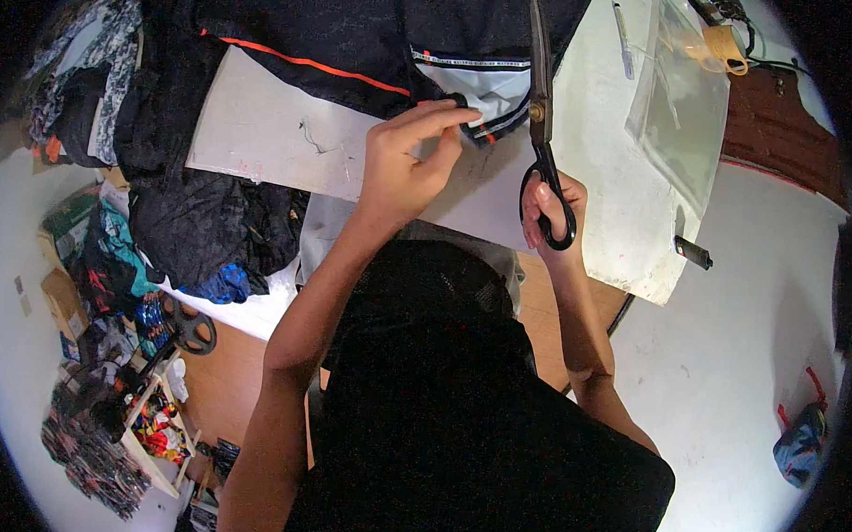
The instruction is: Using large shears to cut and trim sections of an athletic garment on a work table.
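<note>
A black garment (313, 18) with an orange stripe lies across the top of the white table (262, 138). Near its lower right is a white-lined section (465, 84) edged with printed tape. My left hand (411, 158) is at that section's lower left edge, fingers closed on the dark fabric. My right hand (555, 205) grips the black handles of large shears (541, 111). Their long blades point up, beside the white section, over the garment's right part; whether they touch the cloth I cannot tell.
At right on the table lie a pen (623, 40), clear plastic sheets (676, 106), a mug (724, 49) and a small black object (692, 253). Piled dark fabrics (216, 221) are at lower left, near a wooden rack (148, 444). A blue bag (799, 443) is far right.
</note>
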`<action>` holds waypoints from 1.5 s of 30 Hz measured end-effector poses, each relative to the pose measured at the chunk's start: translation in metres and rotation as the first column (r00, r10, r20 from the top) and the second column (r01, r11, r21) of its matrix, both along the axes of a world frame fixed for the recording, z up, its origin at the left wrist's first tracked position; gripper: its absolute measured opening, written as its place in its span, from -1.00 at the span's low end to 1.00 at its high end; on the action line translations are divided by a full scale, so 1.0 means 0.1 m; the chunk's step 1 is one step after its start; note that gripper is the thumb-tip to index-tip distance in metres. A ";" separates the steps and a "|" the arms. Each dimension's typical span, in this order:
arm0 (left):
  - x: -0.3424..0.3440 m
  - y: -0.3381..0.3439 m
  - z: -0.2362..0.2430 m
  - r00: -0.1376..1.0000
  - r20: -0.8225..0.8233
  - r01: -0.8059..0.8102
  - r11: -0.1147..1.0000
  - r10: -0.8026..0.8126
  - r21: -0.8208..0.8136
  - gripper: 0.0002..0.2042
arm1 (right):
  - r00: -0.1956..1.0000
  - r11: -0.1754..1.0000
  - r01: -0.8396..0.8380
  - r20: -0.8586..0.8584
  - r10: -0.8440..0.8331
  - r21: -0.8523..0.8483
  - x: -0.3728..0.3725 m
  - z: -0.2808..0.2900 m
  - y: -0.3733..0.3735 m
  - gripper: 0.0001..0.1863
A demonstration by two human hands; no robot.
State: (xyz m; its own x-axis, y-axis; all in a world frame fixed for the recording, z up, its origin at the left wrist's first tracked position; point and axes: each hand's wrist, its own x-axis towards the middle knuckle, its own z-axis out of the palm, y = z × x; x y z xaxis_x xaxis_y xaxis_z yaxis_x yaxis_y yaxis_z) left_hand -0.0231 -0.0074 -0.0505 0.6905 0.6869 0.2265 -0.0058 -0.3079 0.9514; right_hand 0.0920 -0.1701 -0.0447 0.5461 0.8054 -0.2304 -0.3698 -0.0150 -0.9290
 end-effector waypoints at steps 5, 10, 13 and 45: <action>0.01 -0.06 0.03 0.983 0.184 0.070 0.882 0.020 -0.467 -0.80 | 1.000 1.000 0.005 -0.018 -0.005 0.004 -0.02 -0.03 -0.01 -0.67; -0.02 -0.05 -0.01 0.986 0.168 0.099 0.863 -0.017 -0.496 -0.65 | 1.000 1.000 -0.016 0.013 0.016 -0.010 -0.04 -0.03 -0.05 -0.70; -0.01 -0.05 0.02 0.981 0.190 0.126 0.831 -0.026 -0.541 -0.62 | 0.998 0.999 -0.035 0.045 0.036 -0.008 -0.04 -0.02 -0.06 -0.75; -0.03 -0.05 0.17 0.991 0.062 0.134 0.897 -0.119 -0.421 -0.56 | 0.918 0.950 0.310 0.270 -0.291 -0.027 -0.07 0.29 0.42 -0.79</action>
